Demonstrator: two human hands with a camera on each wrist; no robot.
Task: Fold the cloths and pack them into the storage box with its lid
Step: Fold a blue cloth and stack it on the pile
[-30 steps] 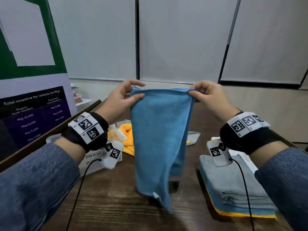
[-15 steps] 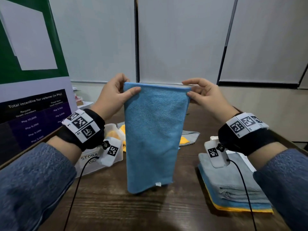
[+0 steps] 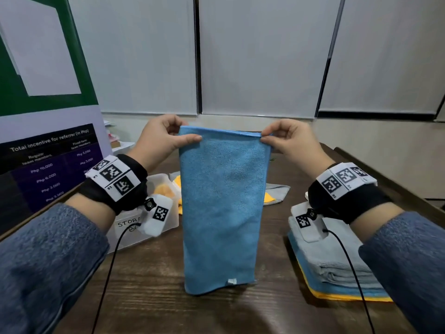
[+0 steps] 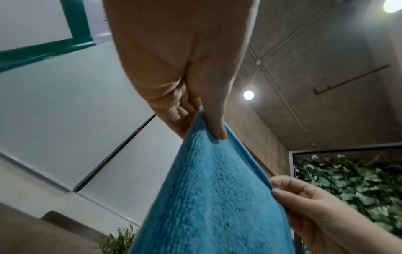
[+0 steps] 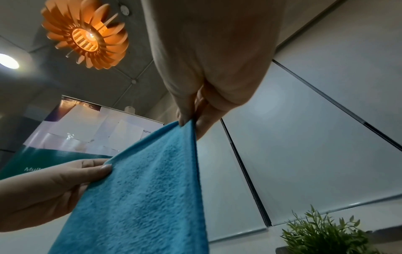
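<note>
A blue cloth (image 3: 221, 208), folded in half lengthwise, hangs upright above the wooden table (image 3: 154, 297). My left hand (image 3: 166, 138) pinches its top left corner and my right hand (image 3: 281, 138) pinches its top right corner. The top edge is pulled straight between them. A small white tag shows at the bottom edge, which hangs at the table top. In the left wrist view thumb and fingers clamp the blue cloth (image 4: 213, 197); the right wrist view shows the same pinch on the cloth (image 5: 141, 197). A clear storage box (image 3: 154, 213) stands behind my left wrist.
A stack of folded grey, blue and yellow cloths (image 3: 337, 268) lies at the right. Unfolded yellow and grey cloths (image 3: 272, 194) lie behind the blue one. A printed banner (image 3: 45, 150) stands at the left. Blinds cover the wall behind.
The cloth hung twisted and swinging a second ago; now it hangs flat and straight. Both hands rose slightly and drew the top edge taut.
</note>
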